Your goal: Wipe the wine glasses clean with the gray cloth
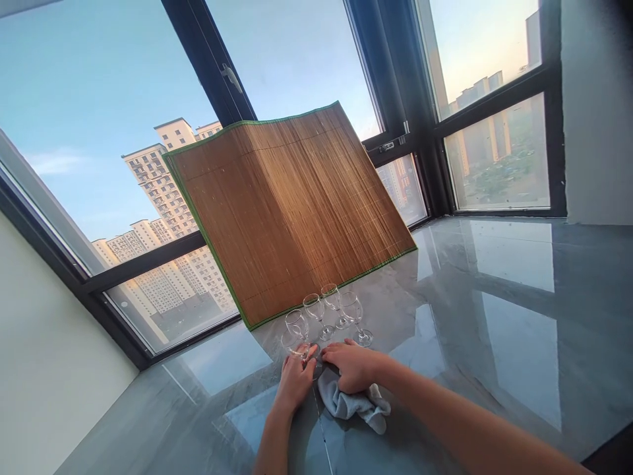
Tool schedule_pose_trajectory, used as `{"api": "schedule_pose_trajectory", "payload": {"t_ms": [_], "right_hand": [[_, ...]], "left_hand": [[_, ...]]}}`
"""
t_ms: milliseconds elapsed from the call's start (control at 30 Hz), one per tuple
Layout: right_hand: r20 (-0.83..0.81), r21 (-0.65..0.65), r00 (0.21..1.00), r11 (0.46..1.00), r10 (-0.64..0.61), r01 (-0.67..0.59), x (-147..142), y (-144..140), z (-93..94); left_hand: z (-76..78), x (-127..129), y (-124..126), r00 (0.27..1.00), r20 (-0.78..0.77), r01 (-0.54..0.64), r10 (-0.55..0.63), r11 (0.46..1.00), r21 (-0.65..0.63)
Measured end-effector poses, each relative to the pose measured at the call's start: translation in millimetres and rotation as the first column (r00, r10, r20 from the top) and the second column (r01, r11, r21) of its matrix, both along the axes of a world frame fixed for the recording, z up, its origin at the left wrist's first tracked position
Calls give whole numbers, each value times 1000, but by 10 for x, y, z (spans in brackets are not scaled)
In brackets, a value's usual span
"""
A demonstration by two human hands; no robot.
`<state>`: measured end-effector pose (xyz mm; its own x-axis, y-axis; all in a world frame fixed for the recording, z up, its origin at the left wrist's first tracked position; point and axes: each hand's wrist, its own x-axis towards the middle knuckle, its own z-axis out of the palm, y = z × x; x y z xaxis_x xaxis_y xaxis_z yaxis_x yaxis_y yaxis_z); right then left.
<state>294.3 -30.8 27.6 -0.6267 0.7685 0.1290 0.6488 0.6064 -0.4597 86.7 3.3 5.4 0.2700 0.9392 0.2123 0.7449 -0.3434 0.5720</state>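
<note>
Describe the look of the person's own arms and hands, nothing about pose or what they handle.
Both forearms are bare up to the picture's edge: no sleeves, gloves or watch show. The left hand and right hand carry no visible rings or markings. The fingernails look short and unpainted, though small in view.

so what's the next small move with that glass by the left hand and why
Probably lift the clear stemmed wine glass toward the grey cloth. The left hand already touches that glass on the glossy grey marble counter, the right hand rests on the cloth, and three more glasses stand behind.
</note>
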Motion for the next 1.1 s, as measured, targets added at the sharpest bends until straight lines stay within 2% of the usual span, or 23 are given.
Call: {"api": "schedule_pose_trajectory", "payload": {"t_ms": [67, 200, 300, 400, 567, 667, 833, 1100], "right_hand": [[11, 31, 1000, 999, -19, 19, -3, -11, 8], [38, 137, 979, 972, -199, 192, -1, -31, 5], [32, 153, 958, 949, -285, 277, 6, -23, -20], [15, 129, 960, 953, -279, 275, 0, 12, -73], [-18, 69, 957, 955, -288, 289, -46, 124, -180], [-3, 36, 948, 947, -319, 319, -66, 202, -201], [18, 15, 958, 958, -288, 288, -75, 302, -187], [-4, -7, 996, 996, -94, 94, -290, 241, -188]], "left_hand": [[10, -23, -8, 995, -94, -22, 23, 1000, 12], [71, -59, -71, 977, -195, -80, 85, 996, 28], [116, -176, -135, 955, -269, -111, 120, 993, 50], [127, -461, -198, 934, -331, -119, 136, 990, 73], [88, -1102, -236, 905, -383, -159, 184, 983, 94], [72, -1320, -184, 908, -372, -185, 196, 981, 65], [80, -1355, -113, 919, -357, -169, 167, 985, 27], [25, -1263, -153, 904, -383, -190, 192, 981, 42]]}}
